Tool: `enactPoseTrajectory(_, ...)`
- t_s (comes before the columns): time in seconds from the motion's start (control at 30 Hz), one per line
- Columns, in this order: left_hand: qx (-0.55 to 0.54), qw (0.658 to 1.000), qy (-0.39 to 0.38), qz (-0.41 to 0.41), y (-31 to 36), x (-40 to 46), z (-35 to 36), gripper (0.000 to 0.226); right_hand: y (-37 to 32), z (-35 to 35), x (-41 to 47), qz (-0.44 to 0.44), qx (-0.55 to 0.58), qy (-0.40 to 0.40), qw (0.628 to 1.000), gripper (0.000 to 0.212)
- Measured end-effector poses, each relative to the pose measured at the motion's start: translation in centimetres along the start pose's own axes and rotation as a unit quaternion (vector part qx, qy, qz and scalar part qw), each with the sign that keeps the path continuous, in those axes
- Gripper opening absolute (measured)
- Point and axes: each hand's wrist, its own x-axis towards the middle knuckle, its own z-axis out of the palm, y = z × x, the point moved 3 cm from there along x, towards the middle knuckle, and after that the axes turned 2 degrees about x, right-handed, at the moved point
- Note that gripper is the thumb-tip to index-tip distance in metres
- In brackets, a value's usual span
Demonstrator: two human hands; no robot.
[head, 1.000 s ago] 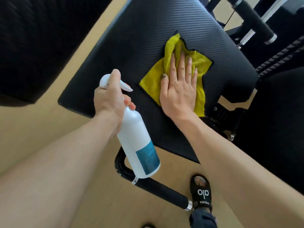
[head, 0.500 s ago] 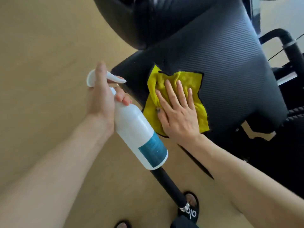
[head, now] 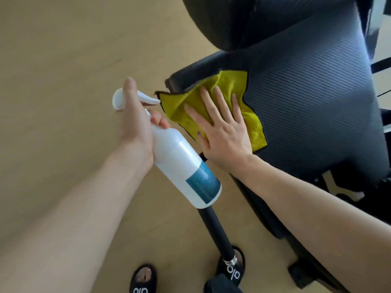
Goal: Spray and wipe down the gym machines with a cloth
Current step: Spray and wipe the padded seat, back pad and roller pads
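A yellow cloth (head: 237, 89) lies on the left near corner of the black ribbed seat pad (head: 313, 98) of a gym machine, one corner hanging past the pad's edge. My right hand (head: 222, 132) presses flat on the cloth with fingers spread. My left hand (head: 135, 121) grips the neck of a white spray bottle (head: 182, 163) with a blue label, held tilted just left of the pad, its trigger head pointing toward the cloth. A second black pad (head: 243, 22) stands above the seat.
A black padded bar (head: 218, 231) with a metal end ring runs below the bottle toward my feet. Black slide sandals (head: 143, 280) stand on the tan floor (head: 63, 60). Dark machine frame parts (head: 317, 250) sit at the lower right.
My right hand has slid the cloth toward the left near corner of the seat pad, so a corner now hangs over the edge. The view has swung, and the bottle stays in my left hand.
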Motion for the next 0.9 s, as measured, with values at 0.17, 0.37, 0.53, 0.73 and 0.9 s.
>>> enactPoseTrajectory(0.17, -0.013, 1.0, 0.025, 0.005, 0.0, -0.1, 0.0, 0.045, 1.0, 0.5, -1.9, -0.026, 0.0, -0.031, 0.999, 0.052)
enactPoseTrajectory(0.37, -0.013, 0.999, 0.028, 0.008, -1.0, 0.6, 1.3, 0.047, 1.2, -1.6, 6.5, 0.037, 0.033, 0.028, 0.998, 0.056)
enactPoseTrajectory(0.53, 0.014, 0.999, -0.013, 0.026, -3.8, 0.2, 3.7, 0.053, 2.4, -2.7, 13.6, 0.144, 0.054, 0.021, 0.988, 0.061)
enactPoseTrajectory(0.73, 0.065, 0.996, -0.056, 0.027, -1.4, 2.8, 4.5, 0.06, 9.7, -3.3, 13.1, 0.297, 0.1, 0.062, 0.948, 0.089)
enactPoseTrajectory(0.9, 0.062, 0.995, -0.077, -0.013, -0.6, 4.1, 5.4, 0.052, 7.3, -2.2, 10.8, 0.368, 0.12, 0.092, 0.917, 0.078)
